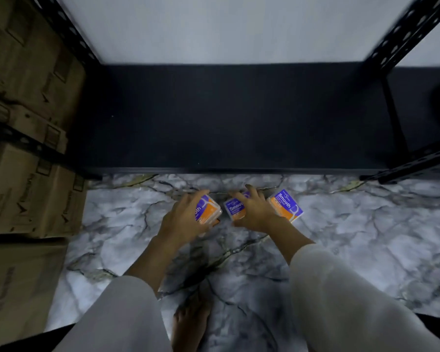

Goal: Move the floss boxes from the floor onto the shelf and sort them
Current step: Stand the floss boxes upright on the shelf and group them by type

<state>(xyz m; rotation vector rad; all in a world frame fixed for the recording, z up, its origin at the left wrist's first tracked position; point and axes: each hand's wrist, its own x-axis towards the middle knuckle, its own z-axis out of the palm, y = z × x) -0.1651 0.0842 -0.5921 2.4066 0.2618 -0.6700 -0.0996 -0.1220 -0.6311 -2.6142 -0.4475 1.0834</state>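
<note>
Three purple and orange floss boxes marked "Smooth" lie in a row on the marble floor just in front of the black shelf board (234, 118). My left hand (182, 219) lies over the left floss box (208, 208), fingers curled round its left side. My right hand (254, 212) covers the right half of the middle floss box (234, 208), fingers spread over it. The right floss box (287, 204) lies untouched beside my right hand. The shelf board holds nothing.
Stacked cardboard cartons (28, 128) fill the left side. Black perforated shelf posts (407, 34) rise at the shelf's corners, with a low brace (417, 166) at the right front. A bare foot (191, 323) stands on the marble floor (366, 237) between my knees.
</note>
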